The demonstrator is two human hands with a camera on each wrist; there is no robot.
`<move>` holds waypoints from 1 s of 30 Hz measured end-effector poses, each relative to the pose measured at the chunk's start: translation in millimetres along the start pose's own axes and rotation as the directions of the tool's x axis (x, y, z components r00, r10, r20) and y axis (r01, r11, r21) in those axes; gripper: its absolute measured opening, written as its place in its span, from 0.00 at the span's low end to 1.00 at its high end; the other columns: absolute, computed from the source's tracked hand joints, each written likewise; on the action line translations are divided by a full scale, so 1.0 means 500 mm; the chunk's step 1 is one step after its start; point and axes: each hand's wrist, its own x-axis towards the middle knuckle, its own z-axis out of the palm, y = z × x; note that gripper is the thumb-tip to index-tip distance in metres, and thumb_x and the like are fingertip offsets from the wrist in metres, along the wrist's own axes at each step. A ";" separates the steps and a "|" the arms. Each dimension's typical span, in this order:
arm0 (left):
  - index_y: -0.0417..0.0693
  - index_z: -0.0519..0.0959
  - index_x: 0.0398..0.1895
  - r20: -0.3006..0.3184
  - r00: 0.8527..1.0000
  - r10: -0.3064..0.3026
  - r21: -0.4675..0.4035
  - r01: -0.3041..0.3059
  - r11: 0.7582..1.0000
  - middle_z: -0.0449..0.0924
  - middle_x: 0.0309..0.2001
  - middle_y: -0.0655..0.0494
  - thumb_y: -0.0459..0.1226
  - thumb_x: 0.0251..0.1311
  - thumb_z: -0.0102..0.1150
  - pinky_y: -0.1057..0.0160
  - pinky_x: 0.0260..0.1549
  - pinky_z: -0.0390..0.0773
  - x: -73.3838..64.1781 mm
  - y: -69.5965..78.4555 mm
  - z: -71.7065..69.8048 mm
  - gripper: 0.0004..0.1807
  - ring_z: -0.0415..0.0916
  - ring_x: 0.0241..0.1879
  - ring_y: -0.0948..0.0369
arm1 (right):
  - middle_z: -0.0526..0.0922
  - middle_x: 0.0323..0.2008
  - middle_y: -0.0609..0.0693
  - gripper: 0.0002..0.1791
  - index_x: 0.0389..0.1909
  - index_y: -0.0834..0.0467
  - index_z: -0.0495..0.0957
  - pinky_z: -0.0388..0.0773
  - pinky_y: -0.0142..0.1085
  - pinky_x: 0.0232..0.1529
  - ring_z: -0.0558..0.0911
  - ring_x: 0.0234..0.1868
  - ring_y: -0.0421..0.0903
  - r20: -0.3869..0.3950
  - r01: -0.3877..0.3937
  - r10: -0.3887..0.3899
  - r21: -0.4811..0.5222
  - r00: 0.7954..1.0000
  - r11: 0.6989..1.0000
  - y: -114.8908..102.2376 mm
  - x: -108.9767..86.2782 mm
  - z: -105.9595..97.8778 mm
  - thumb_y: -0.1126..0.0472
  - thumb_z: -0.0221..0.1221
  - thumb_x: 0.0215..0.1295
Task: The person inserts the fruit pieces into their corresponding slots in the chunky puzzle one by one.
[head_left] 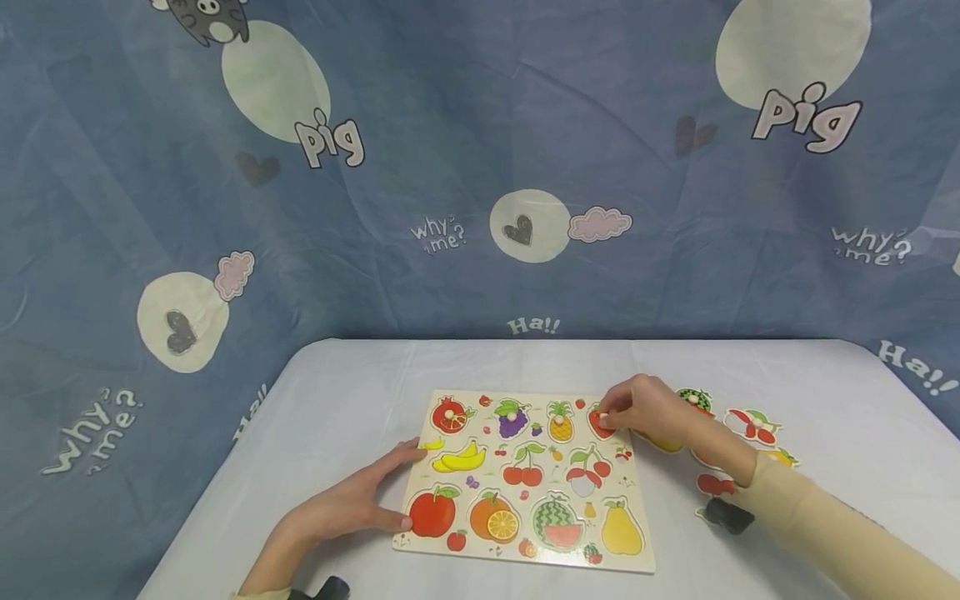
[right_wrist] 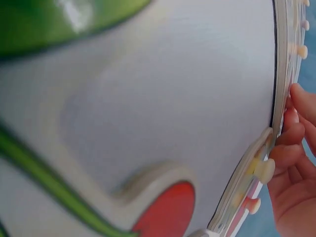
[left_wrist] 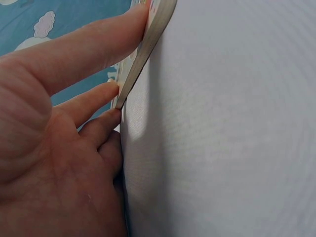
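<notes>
A wooden fruit puzzle board (head_left: 551,500) lies flat on the table. My left hand (head_left: 352,500) is at its left edge, thumb and fingers spread apart; in the left wrist view the thumb (left_wrist: 98,47) and fingertips touch the board's edge. At the top right corner my right hand (head_left: 648,408) pinches a strawberry puzzle piece (head_left: 596,421), which lies over its strawberry spot, partly hidden by the fingers. Knobbed pomegranate (head_left: 450,415), grape (head_left: 512,419) and pineapple (head_left: 560,422) pieces sit in the top row. The lower two rows show printed fruit pictures without knobs.
Right of the board several loose fruit pieces lie on the white table (head_left: 360,375), including a watermelon (head_left: 695,399) and a red-and-white fruit piece (head_left: 752,426). My right forearm passes over some of them. A patterned blue cloth (head_left: 450,292) hangs behind the table.
</notes>
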 end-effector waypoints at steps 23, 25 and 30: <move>0.60 0.65 0.72 -0.011 1.000 -0.010 0.004 0.010 1.000 0.50 0.77 0.51 0.40 0.42 0.78 0.30 0.65 0.46 0.001 0.004 0.001 0.49 0.45 0.74 0.44 | 0.82 0.29 0.42 0.06 0.38 0.54 0.86 0.75 0.35 0.36 0.75 0.31 0.42 0.053 0.041 -0.041 -0.008 0.998 0.999 0.003 -0.003 -0.007 0.62 0.68 0.59; 0.60 0.64 0.72 -0.010 1.000 -0.010 0.006 0.010 1.000 0.50 0.77 0.51 0.40 0.42 0.78 0.30 0.65 0.46 0.001 0.004 0.001 0.49 0.45 0.74 0.44 | 0.82 0.30 0.42 0.07 0.39 0.55 0.86 0.75 0.35 0.36 0.75 0.31 0.42 0.064 0.049 -0.048 -0.017 0.997 0.999 0.000 -0.004 -0.010 0.62 0.68 0.60; 0.60 0.65 0.72 -0.015 1.000 -0.017 0.008 0.017 1.000 0.51 0.77 0.51 0.40 0.42 0.78 0.30 0.65 0.47 0.000 0.003 0.001 0.50 0.46 0.74 0.44 | 0.81 0.30 0.42 0.09 0.42 0.55 0.85 0.74 0.34 0.34 0.75 0.31 0.43 0.085 0.075 -0.071 -0.038 0.994 0.996 -0.013 -0.010 -0.023 0.62 0.68 0.60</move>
